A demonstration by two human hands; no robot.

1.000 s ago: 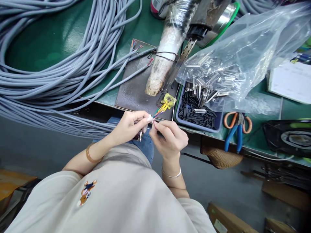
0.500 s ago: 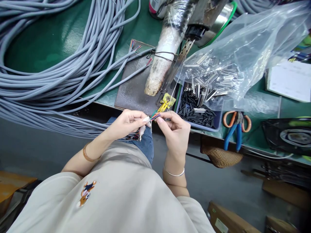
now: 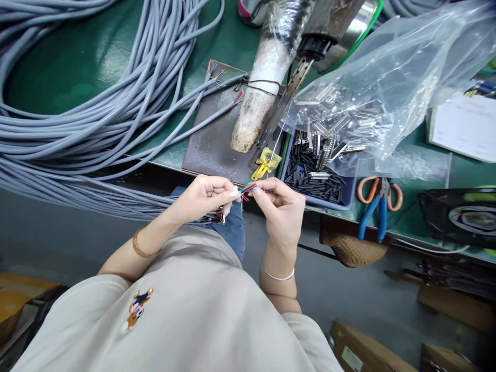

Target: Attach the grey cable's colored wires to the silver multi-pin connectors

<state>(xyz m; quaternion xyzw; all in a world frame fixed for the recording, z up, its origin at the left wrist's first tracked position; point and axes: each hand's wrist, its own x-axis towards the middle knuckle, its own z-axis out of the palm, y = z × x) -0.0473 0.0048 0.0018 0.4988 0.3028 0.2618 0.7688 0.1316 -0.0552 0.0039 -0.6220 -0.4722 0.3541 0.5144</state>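
Thin coloured wires (image 3: pixel 248 188), green, orange, purple and red among them, fan out between my two hands at the bench edge. My left hand (image 3: pixel 213 196) is closed in a pinch on the cable end just behind the wires. With thumb and forefinger, my right hand (image 3: pixel 277 199) grips the tips of some of these wires; a few red ones stick out free below. Grey cables (image 3: pixel 155 199) run from the left to behind my left hand, above my lap. A yellow clip (image 3: pixel 262 168) lies on the dark plate (image 3: pixel 211 150) just beyond the fingers.
A wrapped white rod (image 3: pixel 251 113) and a metal arm juts over the plate. Right of it, a blue bin (image 3: pixel 329 204) holds black tubes and metal connectors under a plastic bag (image 3: pixel 411 77). Cutting pliers (image 3: pixel 375 206) lie at the bench edge. Coiled grey cables (image 3: pixel 116 98) cover the left.
The wires have spread apart: a few red ones now hang separately below the rest. My right hand has shifted very slightly to the right; my left hand has stayed nearly still.
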